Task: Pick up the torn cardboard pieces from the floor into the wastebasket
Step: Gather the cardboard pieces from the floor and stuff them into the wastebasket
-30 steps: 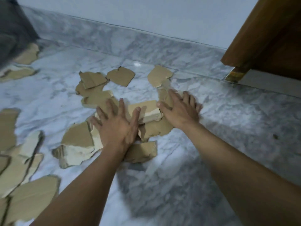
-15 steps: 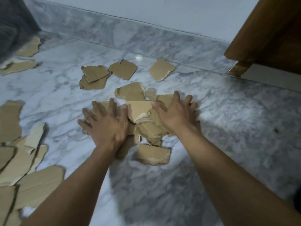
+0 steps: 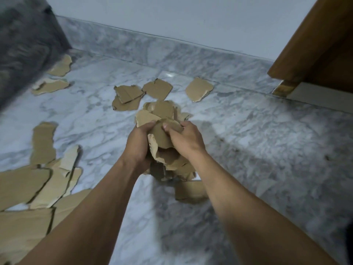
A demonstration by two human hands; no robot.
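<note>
Bundle of torn cardboard (image 3: pixel 162 134) is squeezed between both hands, lifted above the floor: brown, ragged edges, several layers stacked unevenly, some corrugated core showing at the torn side, lower scraps hanging below the wrists. Left hand (image 3: pixel 138 145) wraps the left side, fingers curled over the top edge; right hand (image 3: pixel 186 139) presses in from the right, fingers clamped over the top of the stack. Both closed tight on the bundle. One loose piece (image 3: pixel 189 191) lies on the floor just under the right forearm. Three more pieces sit near the wall: two overlapping ones (image 3: pixel 127 97), one square-ish (image 3: pixel 157 88) touching them, another (image 3: pixel 199 88) a bit apart to the right. Long strip (image 3: pixel 44 142) lies well to the left; big flat sheets (image 3: pixel 24 207) cover the lower-left corner, split by tear lines. Two more scraps (image 3: pixel 55 77) far left by a blurred dark grey object (image 3: pixel 24 44); can't tell what that is. Floor (image 3: pixel 267 150) is white-grey veined marble, glossy, with matching marble skirting (image 3: pixel 172 52) under a plain pale wall (image 3: pixel 172 16). Brown wooden furniture or door (image 3: pixel 321 44) at upper right, raised off the floor on a small foot.
</note>
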